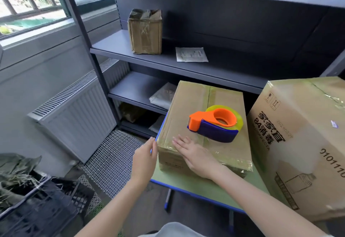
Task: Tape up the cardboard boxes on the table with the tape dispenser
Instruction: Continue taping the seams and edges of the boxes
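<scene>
Tape dispenser (216, 133) atop box (220, 95), just beyond flat right grip (196, 155).

Glossy-taped cardboard box (203, 124) (plastic dispenser (214, 123))

Three brown cardboard boxes: a flat taped box (205, 104) and a taller printed box (302, 143) on one green table (169, 178), and a small tape-wrapped box (145, 33) on one grey metal shelf unit (168, 63). One orange and blue tape dispenser (214, 124). One white paper sheet (191, 54). Two bare hands: left hand (144, 159), right hand (194, 155).

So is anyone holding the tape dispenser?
No, the tape dispenser lies free on the smaller box; left hand and right hand are off it.
</scene>
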`<state>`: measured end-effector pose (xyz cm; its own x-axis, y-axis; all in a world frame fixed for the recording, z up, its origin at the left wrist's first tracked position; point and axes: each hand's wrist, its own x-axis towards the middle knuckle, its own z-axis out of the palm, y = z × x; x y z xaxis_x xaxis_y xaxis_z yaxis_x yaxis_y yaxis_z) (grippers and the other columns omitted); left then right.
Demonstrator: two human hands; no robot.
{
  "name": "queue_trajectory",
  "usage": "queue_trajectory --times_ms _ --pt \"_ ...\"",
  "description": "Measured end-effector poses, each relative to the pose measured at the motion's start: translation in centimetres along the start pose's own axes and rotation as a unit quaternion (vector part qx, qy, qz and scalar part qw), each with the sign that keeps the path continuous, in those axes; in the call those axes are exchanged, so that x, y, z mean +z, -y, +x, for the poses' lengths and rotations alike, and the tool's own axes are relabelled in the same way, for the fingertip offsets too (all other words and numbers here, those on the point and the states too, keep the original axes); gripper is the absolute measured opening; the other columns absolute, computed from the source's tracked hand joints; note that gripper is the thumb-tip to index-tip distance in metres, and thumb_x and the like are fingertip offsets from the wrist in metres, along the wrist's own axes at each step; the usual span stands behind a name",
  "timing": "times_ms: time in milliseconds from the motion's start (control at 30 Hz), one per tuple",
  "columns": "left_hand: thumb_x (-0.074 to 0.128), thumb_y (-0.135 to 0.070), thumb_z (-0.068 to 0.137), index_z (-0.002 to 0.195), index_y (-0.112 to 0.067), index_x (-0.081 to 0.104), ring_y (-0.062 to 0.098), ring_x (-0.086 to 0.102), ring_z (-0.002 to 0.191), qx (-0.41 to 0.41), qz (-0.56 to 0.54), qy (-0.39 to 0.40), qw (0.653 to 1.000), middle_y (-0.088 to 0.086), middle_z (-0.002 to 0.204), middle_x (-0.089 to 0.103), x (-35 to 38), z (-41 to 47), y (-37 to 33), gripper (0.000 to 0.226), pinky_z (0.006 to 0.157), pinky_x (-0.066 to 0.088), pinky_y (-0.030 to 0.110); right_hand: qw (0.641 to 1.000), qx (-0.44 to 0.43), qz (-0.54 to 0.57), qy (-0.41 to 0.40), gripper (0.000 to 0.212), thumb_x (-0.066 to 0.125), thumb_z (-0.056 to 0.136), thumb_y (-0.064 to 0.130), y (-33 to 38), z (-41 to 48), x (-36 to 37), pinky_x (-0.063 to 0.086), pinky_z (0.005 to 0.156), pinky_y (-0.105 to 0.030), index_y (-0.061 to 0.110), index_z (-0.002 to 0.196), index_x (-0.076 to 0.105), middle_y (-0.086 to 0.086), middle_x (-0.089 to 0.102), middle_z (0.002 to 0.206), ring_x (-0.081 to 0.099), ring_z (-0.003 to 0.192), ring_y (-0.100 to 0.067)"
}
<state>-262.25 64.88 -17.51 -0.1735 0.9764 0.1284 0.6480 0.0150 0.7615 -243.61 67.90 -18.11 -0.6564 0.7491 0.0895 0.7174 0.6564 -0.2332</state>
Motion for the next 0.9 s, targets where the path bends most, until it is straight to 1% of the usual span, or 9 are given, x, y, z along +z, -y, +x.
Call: queue_trajectory --times_ms 33,100,200,333,467,533,600,733,900 --pt "0.046 -0.022 0.098 0.073 -0.005 0.066 0.018 0.057 0.064 -0.046 -0.029 0.030 0.998 0.007 0.068 0.064 -0.5 0.5 0.6 0.036 0.068 0.043 0.031 1.000 -0.005 -0.002 0.007 0.053 0.040 0.094 0.000 0.2 0.4 -0.1 0.003 0.118 -0.032 0.005 0.146 0.030 -0.008 0.026 0.154 0.019 0.144 -0.027" --pt "0.049 -0.026 0.097 0.072 -0.006 0.069 0.013 0.064 0.066 -0.096 -0.075 0.094 0.988 0.001 0.067 0.068 -1.3 1.4 1.3 0.038 0.071 0.049 0.031 0.999 -0.024 0.007 0.019 0.053 0.037 0.097 0.002 0.6 1.6 -0.1 -0.009 0.111 -0.020 0.009 0.148 0.025 -0.004 0.020 0.156 0.011 0.146 -0.024" --pt "0.050 -0.028 0.097 0.077 -0.002 0.069 0.015 0.067 0.075 -0.053 -0.032 0.136 0.989 0.004 0.073 0.071 -2.0 2.6 1.6 0.038 0.077 0.053 0.034 0.998 -0.034 0.041 0.036 0.054 0.037 0.096 -0.001 1.4 4.3 0.1 -0.009 0.110 -0.017 0.009 0.148 0.028 -0.003 0.021 0.156 0.009 0.146 -0.023" --pt "0.048 -0.027 0.098 0.077 -0.003 0.061 0.024 0.059 0.069 0.023 0.075 0.221 0.972 0.007 0.073 0.065 -2.3 4.4 1.6 0.035 0.066 0.045 0.033 0.996 -0.013 0.069 0.055 0.046 0.033 0.102 0.011 1.4 5.9 0.3 -0.007 0.110 -0.018 0.008 0.148 0.026 -0.004 0.018 0.156 0.006 0.147 -0.020" --pt "0.051 -0.027 0.096 0.073 -0.011 0.063 0.020 0.062 0.074 0.013 0.053 0.265 0.963 0.002 0.074 0.066 -2.2 5.1 1.9 0.031 0.067 0.048 0.024 0.994 -0.024 0.074 0.077 0.047 0.032 0.103 0.015 0.8 5.6 0.4 -0.008 0.112 -0.018 0.008 0.148 0.023 -0.004 0.016 0.157 0.006 0.146 -0.019" --pt "0.056 -0.029 0.093 0.068 -0.019 0.064 0.016 0.064 0.072 0.016 0.032 0.269 0.962 0.000 0.074 0.069 -2.3 5.2 2.2 0.028 0.067 0.050 0.027 0.994 -0.027 0.069 0.085 0.047 0.030 0.103 0.017 0.5 5.6 0.7 -0.007 0.114 -0.020 0.008 0.149 0.022 -0.003 0.015 0.157 0.005 0.146 -0.018" --pt "0.060 -0.024 0.091 0.068 -0.022 0.065 0.003 0.059 0.062 0.040 0.023 0.265 0.963 -0.005 0.069 0.066 -2.4 5.2 2.6 0.024 0.059 0.045 0.017 0.994 -0.031 0.065 0.083 0.049 0.024 0.104 0.026 0.5 5.6 0.9 -0.003 0.117 -0.025 0.008 0.149 0.022 -0.003 0.015 0.157 0.004 0.145 -0.016" --pt "0.062 -0.024 0.090 0.073 -0.007 0.067 -0.001 0.048 0.052 0.151 0.054 0.229 0.960 -0.012 0.059 0.052 -2.3 5.5 3.7 0.025 0.054 0.032 0.011 0.995 -0.043 0.065 0.070 0.081 -0.001 0.089 0.056 0.7 5.7 1.3 -0.003 0.114 -0.025 0.006 0.147 0.026 -0.005 0.021 0.155 0.002 0.139 -0.012" --pt "0.046 -0.038 0.093 0.064 -0.008 0.056 0.015 0.050 0.050 0.407 0.180 0.086 0.891 -0.002 0.056 0.052 -1.0 6.2 6.2 0.043 0.044 0.043 0.024 0.997 -0.065 -0.005 0.033 0.051 0.033 0.095 0.030 0.9 5.5 1.5 0.036 0.102 -0.048 -0.001 0.130 0.053 -0.015 0.054 0.135 0.049 0.125 -0.034"
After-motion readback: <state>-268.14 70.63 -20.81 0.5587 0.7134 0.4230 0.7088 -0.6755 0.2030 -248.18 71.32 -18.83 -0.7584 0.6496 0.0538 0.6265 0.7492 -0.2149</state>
